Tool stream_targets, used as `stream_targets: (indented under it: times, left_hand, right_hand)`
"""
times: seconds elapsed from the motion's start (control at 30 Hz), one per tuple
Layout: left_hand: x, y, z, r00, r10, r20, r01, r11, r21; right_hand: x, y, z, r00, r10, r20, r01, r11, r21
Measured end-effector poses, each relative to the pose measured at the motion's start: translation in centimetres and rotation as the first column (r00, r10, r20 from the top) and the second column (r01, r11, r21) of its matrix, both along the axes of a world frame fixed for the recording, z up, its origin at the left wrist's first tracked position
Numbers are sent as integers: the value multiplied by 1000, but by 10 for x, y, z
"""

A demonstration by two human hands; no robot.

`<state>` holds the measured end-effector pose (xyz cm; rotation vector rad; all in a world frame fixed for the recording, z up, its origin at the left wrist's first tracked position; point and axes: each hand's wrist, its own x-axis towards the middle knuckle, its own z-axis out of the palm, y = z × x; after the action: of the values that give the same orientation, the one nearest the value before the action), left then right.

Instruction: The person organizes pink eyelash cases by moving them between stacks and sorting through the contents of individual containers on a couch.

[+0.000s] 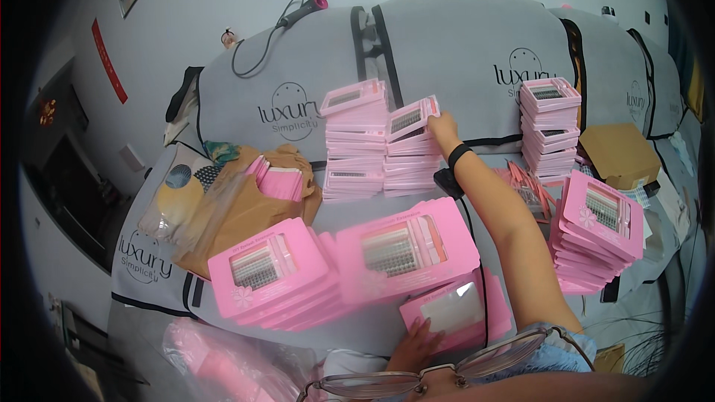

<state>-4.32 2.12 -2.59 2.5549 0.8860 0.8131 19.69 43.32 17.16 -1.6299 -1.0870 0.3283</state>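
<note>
My right hand (442,131) reaches to the middle stacks and grips the edge of the top eyelash tray (408,120), which lies tilted on a stack of pink trays (412,167). Low in the view, my left hand (415,347) holds the near edge of a pink box sleeve (450,308) whose clear window shows no lashes. More pink sleeves lie under it. Just beyond it, a filled lash box (408,251) shows lash rows and pink tools through its window. To its left, overlapping lash boxes (264,269) form a fanned pile.
Another tray stack (355,138) stands close beside the middle one, with a further stack (550,126) on the right. Filled boxes (596,242) pile up at the right. A brown paper bag (246,227) holds pink packs. A black cable (469,223) crosses the workspace near my right arm.
</note>
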Motion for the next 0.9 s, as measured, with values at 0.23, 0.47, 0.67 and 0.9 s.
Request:
stream_targets:
  times: [0.23,0.47,0.67,0.9]
  left_hand:
    - [0,2,-1,1000,-15,-10,15,1000,-9]
    - [-7,3,-33,998,-52,-38,52,998,-23]
    - [0,4,-26,997,-75,-13,74,997,-23]
    - [0,5,-22,995,-95,-39,95,995,-23]
  right_hand:
    - [31,40,-32,974,-1,-225,45,981,190]
    - [16,30,-25,842,179,-509,-95,978,187]
    - [20,30,-8,821,120,-558,-34,986,161]
    - [51,67,-52,878,76,-473,1,987,160]
